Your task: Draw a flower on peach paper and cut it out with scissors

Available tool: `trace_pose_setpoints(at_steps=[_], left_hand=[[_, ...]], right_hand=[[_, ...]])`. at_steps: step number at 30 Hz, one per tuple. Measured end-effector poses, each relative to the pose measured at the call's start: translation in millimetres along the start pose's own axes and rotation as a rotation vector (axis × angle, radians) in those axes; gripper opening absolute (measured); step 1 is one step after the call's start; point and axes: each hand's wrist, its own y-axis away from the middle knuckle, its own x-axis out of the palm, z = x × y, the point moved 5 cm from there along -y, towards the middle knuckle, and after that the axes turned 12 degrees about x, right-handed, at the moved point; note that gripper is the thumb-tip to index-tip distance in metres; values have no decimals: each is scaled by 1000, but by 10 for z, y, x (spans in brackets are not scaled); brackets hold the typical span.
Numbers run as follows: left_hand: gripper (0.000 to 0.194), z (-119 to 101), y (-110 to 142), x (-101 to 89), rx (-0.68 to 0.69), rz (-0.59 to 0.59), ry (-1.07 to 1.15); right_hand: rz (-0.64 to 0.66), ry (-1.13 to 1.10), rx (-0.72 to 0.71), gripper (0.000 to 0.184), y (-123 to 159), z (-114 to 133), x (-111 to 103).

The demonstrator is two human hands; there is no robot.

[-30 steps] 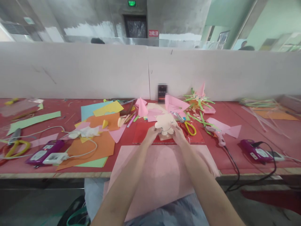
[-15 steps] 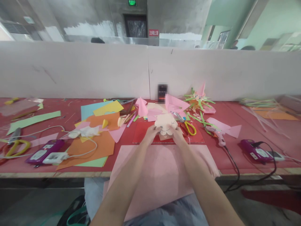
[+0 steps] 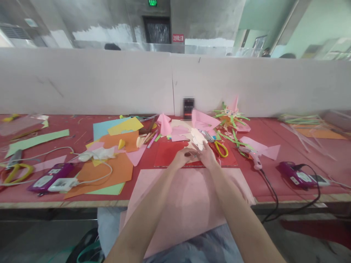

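A cream paper cutout with a scalloped, flower-like edge [image 3: 198, 137] is pinched in my right hand [image 3: 207, 156], tilted over the red board [image 3: 166, 155]. Beside it, my left hand [image 3: 181, 157] has its fingers curled together near the right fingertips. What the left fingers hold, if anything, is too small to make out. Scissors with yellow handles [image 3: 221, 149] lie just right of my right hand. Behind the cutout are folded pink paper pieces [image 3: 204, 120] and a pink paper cone [image 3: 165, 126].
A pink glue gun [image 3: 256, 160] lies to the right, its black cord running over the table edge. Further right is a purple power strip [image 3: 294, 175]. Orange paper sheets [image 3: 109, 171] and another purple box [image 3: 52, 177] lie left. A decorated paper piece [image 3: 233, 117] stands at the back.
The cutout has gone from both hands to the right hand, turned and tilted. My left hand has come off its edge and sits lower, closer to the right hand.
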Motion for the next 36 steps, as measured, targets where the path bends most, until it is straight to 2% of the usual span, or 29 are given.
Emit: trace_pose_setpoints(at_steps=[3, 7, 13, 17, 23, 30, 33, 36], left_hand=[[20, -50, 12, 46, 24, 48, -64], [21, -49, 18, 66, 24, 49, -126], [10, -37, 25, 66, 7, 12, -106], [9, 7, 13, 16, -20, -57, -11], [13, 148, -13, -147, -107, -267, 280], [34, 236, 41, -555, -113, -704, 747], [34, 233, 80, -645, -115, -790, 883], [18, 225, 97, -614, -149, -808, 962]], right_hand=[[52, 12, 75, 34, 4, -76, 90], [105, 51, 107, 40, 16, -134, 165], [166, 60, 94, 41, -17, -157, 149], [149, 15, 85, 38, -63, -155, 92], [103, -167, 29, 27, -47, -73, 33], [65, -227, -58, 29, 15, 17, -11], [56, -230, -53, 29, 17, 21, -6], [43, -241, -40, 28, 16, 17, 5]])
